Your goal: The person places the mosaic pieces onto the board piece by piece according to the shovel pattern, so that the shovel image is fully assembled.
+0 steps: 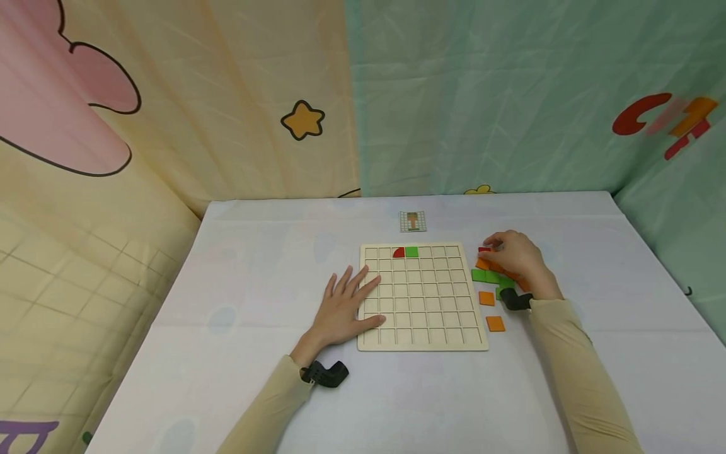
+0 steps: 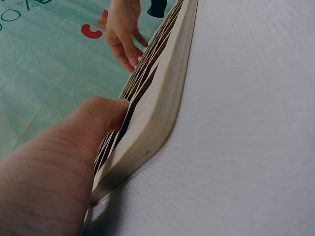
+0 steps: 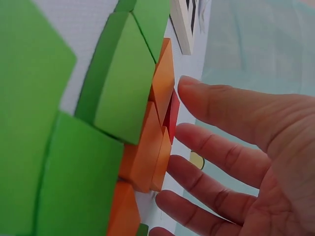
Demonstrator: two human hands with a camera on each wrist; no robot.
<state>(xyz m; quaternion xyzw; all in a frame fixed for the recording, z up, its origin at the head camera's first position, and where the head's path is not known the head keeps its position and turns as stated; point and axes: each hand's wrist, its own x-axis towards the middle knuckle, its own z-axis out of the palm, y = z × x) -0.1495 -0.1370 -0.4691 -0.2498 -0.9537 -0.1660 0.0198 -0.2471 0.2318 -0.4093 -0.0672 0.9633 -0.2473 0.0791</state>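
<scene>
A pale wooden grid board (image 1: 422, 302) lies on the table. In its top row a red quarter-round tile (image 1: 399, 253) sits beside a green square tile (image 1: 411, 252). My left hand (image 1: 340, 313) rests spread over the board's left edge, thumb and fingertips on the grid. At the board's right side, my right hand (image 1: 517, 255) reaches over a cluster of tiles. Its thumb and index finger are on either side of a red tile (image 3: 172, 115), apart and without a visible grip. Orange tiles (image 3: 142, 152) and green tiles (image 3: 125, 78) lie beside that red one.
Behind the board lies a small gridded picture card (image 1: 413, 221) with a brown figure. Two loose orange squares, one nearer (image 1: 495, 323) and one farther (image 1: 486, 298), lie right of the board. Patterned curtains (image 1: 488, 94) hang behind the white-covered table.
</scene>
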